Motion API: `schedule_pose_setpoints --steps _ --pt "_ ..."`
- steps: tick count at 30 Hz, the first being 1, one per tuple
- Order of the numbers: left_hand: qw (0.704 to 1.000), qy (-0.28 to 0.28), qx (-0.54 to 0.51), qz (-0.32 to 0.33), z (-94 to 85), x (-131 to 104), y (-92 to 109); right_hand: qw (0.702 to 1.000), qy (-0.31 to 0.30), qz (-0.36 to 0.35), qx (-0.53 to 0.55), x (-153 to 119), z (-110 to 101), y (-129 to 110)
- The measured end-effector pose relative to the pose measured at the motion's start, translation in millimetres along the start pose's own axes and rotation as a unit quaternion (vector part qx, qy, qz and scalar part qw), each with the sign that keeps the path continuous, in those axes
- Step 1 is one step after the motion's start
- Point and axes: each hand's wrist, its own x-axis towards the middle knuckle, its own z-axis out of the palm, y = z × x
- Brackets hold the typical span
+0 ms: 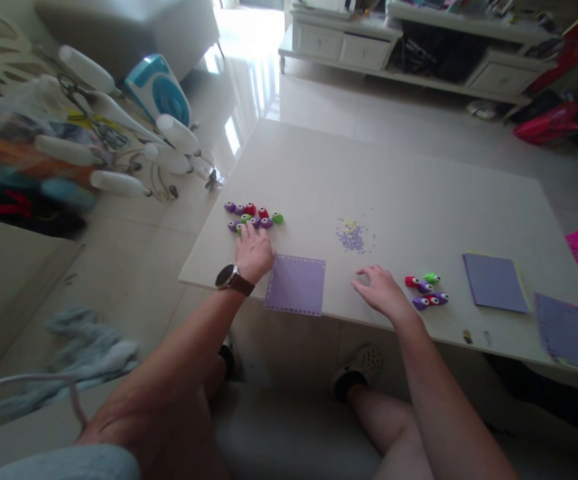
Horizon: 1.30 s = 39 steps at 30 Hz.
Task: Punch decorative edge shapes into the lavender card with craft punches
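Note:
My left hand [255, 253], with a watch [227, 276] on its wrist, lies palm down at the near edge of a cluster of small rounded pieces [263, 213]. These are purple, red and green, each with a white-and-black eye. Its fingers reach out and touch the nearest pieces, partly covering a green one. Just right of this hand lies a purple paper square [296, 285] with small holes along its edges; its near side overhangs the table edge. My right hand [377, 288] hovers at or rests on the table, fingers bent and thumb apart, holding nothing.
Small purple and yellow paper bits [353, 237] lie in a pile mid-table. More eyed pieces [426, 293] sit right of my right hand. Farther right are a purple paper stack [496, 283] and punched purple sheets [570, 333]. Two tiny items, one a brown piece [467, 336], lie near the table's edge.

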Motion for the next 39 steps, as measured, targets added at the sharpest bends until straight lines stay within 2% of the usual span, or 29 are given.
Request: schedule_pose_setpoints --steps 5,9,13,22,27,30,33,35,39 --pt "1.0 0.003 0.003 -0.027 -6.8 4.3 -10.6 1.0 -0.006 0.001 0.0 0.2 -1.4 -1.3" --pt "0.998 -0.019 -0.008 -0.059 -12.3 5.4 -13.5 1.0 -0.013 0.0 0.005 -0.4 -2.1 -1.0" --pt "0.999 -0.02 -0.007 -0.05 -13.6 4.7 -11.3 1.0 -0.011 -0.001 0.008 -1.0 -2.7 -2.1" --pt "0.998 -0.063 0.017 -0.026 -16.1 4.9 -9.5 1.0 -0.021 -0.007 0.01 -1.7 -4.3 -5.1" --pt "0.999 -0.037 0.021 -0.01 -12.1 6.9 -9.5 1.0 -0.01 -0.02 0.017 -2.1 -4.2 -5.7" --pt "0.999 -0.003 -0.023 0.04 -5.4 8.0 -1.5 0.999 0.011 -0.043 0.031 -1.4 -6.0 -8.3" --pt "0.982 -0.019 -0.14 0.128 6.4 4.1 15.2 0.993 0.034 -0.09 0.072 -1.1 -7.6 -14.5" --pt "0.954 -0.044 -0.223 0.195 16.6 -2.5 29.8 0.986 0.043 -0.118 0.112 -1.7 -7.6 -20.9" --pt "0.89 -0.094 -0.347 0.279 35.1 -20.8 58.1 0.965 0.041 -0.168 0.195 -4.5 -5.9 -35.3"
